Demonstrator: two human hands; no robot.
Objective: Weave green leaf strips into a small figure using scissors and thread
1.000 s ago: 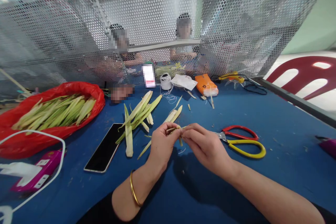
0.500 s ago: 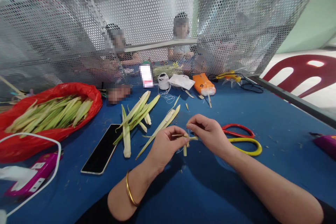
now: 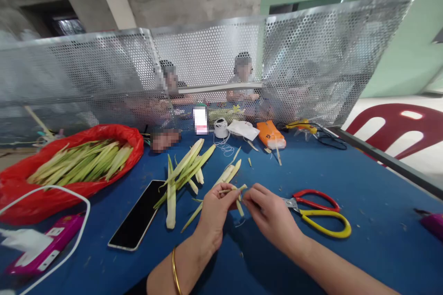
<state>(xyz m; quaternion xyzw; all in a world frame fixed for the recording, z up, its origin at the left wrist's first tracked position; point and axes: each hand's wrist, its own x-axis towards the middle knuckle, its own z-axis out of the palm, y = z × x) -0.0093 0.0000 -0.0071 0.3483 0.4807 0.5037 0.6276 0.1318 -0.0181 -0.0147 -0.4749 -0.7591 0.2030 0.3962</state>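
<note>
My left hand is closed in a pinch on a small folded strip of pale green leaf above the blue table. My right hand meets it from the right, fingertips pinched on the same leaf piece. A thin white thread hangs below the piece. Loose leaf strips lie just beyond my left hand. Red and yellow scissors rest on the table right of my right hand.
A red bag of green leaves sits at the left, a black phone beside it, a pink charger with white cable at the near left. Thread spool, orange box and glue gun line the perforated metal screen; people sit behind it.
The view has tilted upward, showing more of the wall above the screen. My right hand has come back close to my left on the leaf piece after having pulled slightly to the right.
</note>
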